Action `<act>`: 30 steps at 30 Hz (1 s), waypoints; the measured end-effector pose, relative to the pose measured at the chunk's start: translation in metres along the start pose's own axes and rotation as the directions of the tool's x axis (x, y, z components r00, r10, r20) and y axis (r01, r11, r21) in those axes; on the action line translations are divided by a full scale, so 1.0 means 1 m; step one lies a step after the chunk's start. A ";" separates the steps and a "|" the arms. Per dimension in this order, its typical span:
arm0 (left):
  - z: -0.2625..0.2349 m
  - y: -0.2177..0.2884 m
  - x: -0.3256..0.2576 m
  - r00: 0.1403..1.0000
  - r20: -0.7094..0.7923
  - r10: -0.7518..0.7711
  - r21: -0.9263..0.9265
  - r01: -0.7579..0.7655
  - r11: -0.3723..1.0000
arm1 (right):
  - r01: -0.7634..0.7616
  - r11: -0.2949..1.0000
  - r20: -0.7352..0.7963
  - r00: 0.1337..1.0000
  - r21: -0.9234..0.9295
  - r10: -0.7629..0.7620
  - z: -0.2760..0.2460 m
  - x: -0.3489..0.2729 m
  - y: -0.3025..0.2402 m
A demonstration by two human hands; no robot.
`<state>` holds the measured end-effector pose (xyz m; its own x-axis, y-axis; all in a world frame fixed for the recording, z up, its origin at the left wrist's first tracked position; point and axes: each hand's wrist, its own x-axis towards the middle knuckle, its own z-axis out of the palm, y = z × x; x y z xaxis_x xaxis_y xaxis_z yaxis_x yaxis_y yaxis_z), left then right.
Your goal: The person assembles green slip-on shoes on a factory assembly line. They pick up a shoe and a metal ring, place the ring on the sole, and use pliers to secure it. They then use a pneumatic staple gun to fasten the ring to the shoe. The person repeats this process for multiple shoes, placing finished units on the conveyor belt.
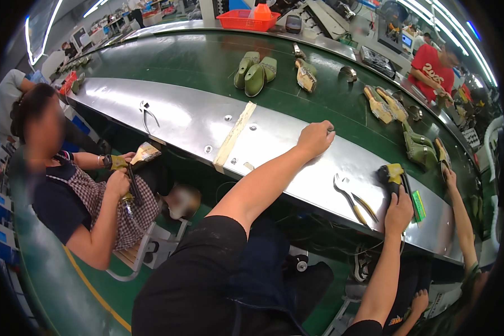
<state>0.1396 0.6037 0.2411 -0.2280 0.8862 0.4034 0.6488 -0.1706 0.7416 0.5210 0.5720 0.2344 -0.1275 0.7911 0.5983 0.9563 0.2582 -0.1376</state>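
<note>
My left hand (316, 139) is closed in a fist over the metal bench edge beside the green belt. A small dark bit shows at its fingertips, too little to name. My right hand (399, 214) is closed around a yellow-and-black staple gun (395, 172), which rests on the metal bench. Left of the gun lie pincers (354, 200) with dark handles, their jaws apart. A small green box (418, 206) sits just right of my right hand. Beyond my left hand, green shoe lasts (255, 79) stand on the belt.
The green belt (179, 61) carries lasts with tan soles (306, 77) and more green lasts (420, 148). Tape (235, 134) crosses the metal bench; other pincers (148, 116) lie left. A seated co-worker (84, 185) works at left; another person's hand (449, 176) reaches in at right.
</note>
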 end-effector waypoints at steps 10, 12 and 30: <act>0.019 -0.029 0.048 0.999 -0.033 0.021 -0.128 -0.025 0.992 | -0.095 0.987 -0.026 0.995 -0.129 0.092 0.009 0.013 -0.004; 0.022 -0.020 0.046 0.999 0.033 0.018 -0.087 -0.015 0.996 | -0.103 0.986 -0.060 0.994 -0.133 0.095 0.009 0.010 -0.001; 0.028 -0.032 0.048 0.975 -0.006 0.224 -0.109 -0.223 0.969 | -0.137 0.987 -0.060 0.989 -0.079 0.132 0.007 0.006 -0.001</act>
<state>0.1280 0.6636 0.2217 -0.0814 0.8228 0.5625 0.6003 -0.4101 0.6867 0.5170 0.5803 0.2333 0.0161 0.7836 0.6211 0.9825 0.1028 -0.1551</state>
